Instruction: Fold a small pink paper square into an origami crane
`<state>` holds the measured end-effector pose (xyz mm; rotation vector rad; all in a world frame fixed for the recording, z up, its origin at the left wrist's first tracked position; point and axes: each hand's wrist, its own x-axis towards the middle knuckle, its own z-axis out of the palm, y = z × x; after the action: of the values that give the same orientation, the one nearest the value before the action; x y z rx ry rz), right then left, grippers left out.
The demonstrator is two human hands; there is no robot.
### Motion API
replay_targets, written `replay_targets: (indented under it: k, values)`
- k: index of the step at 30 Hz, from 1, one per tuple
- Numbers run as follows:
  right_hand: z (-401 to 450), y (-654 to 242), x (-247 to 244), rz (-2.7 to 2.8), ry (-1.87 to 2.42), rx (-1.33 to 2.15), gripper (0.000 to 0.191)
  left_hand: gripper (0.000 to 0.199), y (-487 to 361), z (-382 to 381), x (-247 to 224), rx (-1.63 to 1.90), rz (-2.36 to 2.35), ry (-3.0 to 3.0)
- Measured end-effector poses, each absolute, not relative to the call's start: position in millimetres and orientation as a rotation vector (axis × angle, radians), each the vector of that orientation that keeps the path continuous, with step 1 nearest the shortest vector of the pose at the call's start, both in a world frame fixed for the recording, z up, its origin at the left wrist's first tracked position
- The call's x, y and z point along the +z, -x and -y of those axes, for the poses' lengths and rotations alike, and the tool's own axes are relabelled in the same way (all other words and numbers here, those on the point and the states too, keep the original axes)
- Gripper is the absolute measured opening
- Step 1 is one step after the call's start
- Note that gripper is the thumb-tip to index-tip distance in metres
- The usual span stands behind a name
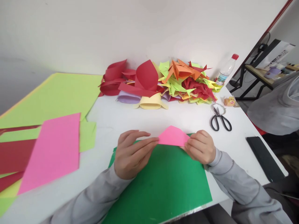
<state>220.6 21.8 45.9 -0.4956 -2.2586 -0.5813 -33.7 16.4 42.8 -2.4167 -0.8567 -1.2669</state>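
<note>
Paper (173,137) between hands (134,155) (202,147) near mat's (161,180) far edge

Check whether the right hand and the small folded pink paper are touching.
Touching. The head view shows the right hand gripping the folded pink paper at its right corner, fingers overlapping the edge.
</note>
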Motion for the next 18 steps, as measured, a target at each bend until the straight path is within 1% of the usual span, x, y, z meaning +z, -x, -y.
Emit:
replay_targets:
  k: [4, 7, 12, 14, 16, 18]
  values:
    - [-18, -218, 46, 2.279, 0.471, -0.580, 0.036, 0.021, 36, -21, 40, -1.239, 0.905, 2.422]
    - [-10, -206, 47, 2.367, 0.482, -0.599, 0.039, 0.016, 33, -21, 35, -1.182, 0.929, 2.421]
    - [3, -185, 41, 2.382, 0.502, -0.507, 0.037, 0.014, 23, -16, 25, -1.051, 0.727, 2.573]
    - [3, -184, 38, 2.358, 0.478, -0.421, 0.040, 0.018, 23, -16, 21, -1.055, 0.662, 2.617]
    - [-2, -189, 36, 2.326, 0.615, -0.299, 0.041, 0.019, 27, -15, 20, -1.085, 0.636, 2.618]
    - [-10, -198, 36, 2.212, 0.973, -0.092, 0.035, 0.018, 31, -11, 21, -1.121, 0.599, 2.607]
